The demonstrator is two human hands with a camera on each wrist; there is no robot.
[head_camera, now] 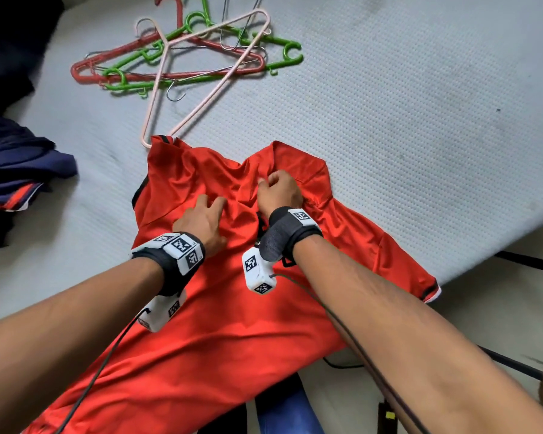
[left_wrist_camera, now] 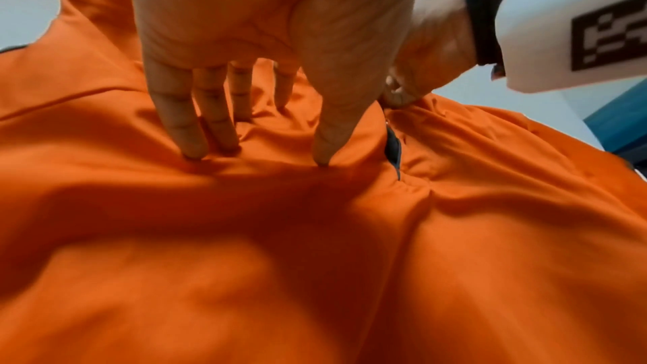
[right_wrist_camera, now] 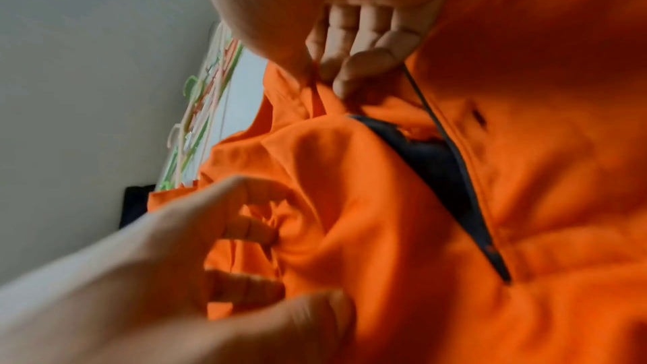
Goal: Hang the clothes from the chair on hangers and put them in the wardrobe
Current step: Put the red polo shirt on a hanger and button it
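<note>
An orange-red shirt (head_camera: 220,308) lies spread on the grey mattress (head_camera: 420,120), collar end away from me. My left hand (head_camera: 210,205) presses straight fingertips (left_wrist_camera: 189,145) down on the fabric left of the dark-lined neck opening (right_wrist_camera: 437,165). My right hand (head_camera: 268,181) pinches a fold of the shirt (right_wrist_camera: 525,176) at the collar between thumb and fingers (right_wrist_camera: 350,71). A pale pink hanger (head_camera: 201,73) lies just beyond the shirt, its lower corner touching the left sleeve.
Green, red and wire hangers (head_camera: 182,54) lie tangled at the far side under the pink one. Dark blue clothes (head_camera: 22,161) and a black cloth (head_camera: 10,42) lie at the left. The mattress edge runs diagonally at the right, with floor and cables (head_camera: 521,261) beyond.
</note>
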